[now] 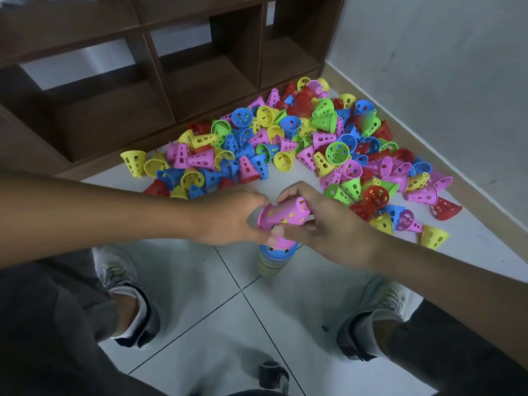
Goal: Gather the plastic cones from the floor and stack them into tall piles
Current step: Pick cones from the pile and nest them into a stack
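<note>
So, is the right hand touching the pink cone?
Touching. The head view shows the right hand with fingers curled around the tilted pink cone, above the stack.

No text, label, brand, number or sign could be read anywhere, neither on the cones (285, 144), the shelf (160, 67) nor the wall (443, 67).

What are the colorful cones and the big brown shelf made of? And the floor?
The pink cone in both hands looks like thin moulded plastic: bright, smooth, with punched holes. The shelf looks like dark wood or wood-look board, matte, with faint grain. The floor looks like glossy pale tile, with dark joint lines.
</note>
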`<state>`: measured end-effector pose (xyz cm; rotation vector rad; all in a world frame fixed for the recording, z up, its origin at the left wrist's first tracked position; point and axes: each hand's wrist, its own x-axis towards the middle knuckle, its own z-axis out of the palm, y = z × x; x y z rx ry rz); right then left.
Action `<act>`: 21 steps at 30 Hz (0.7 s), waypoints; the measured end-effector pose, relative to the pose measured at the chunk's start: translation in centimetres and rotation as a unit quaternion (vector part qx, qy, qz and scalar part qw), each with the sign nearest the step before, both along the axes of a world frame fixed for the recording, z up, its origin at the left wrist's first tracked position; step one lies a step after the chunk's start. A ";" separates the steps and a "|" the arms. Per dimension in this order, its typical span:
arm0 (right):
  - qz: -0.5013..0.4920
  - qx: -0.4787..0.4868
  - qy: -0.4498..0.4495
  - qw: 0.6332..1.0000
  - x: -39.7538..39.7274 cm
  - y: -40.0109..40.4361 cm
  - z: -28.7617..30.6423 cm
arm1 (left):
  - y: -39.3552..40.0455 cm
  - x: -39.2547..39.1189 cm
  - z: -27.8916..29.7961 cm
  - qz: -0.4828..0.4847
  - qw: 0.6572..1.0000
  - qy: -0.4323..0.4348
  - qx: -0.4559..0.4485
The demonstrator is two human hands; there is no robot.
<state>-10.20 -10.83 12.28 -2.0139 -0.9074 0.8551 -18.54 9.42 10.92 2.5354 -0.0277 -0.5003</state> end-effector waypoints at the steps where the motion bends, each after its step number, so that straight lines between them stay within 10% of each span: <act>1: 0.001 -0.016 -0.009 1.000 -0.2 0.0 -0.3 | -0.2 0.0 -0.4 -0.010 1.000 0.000 0.009; 21: 0.017 -0.253 -0.003 0.967 5.0 -6.7 -4.2 | -5.0 -0.1 -9.2 0.142 0.962 -0.058 -0.226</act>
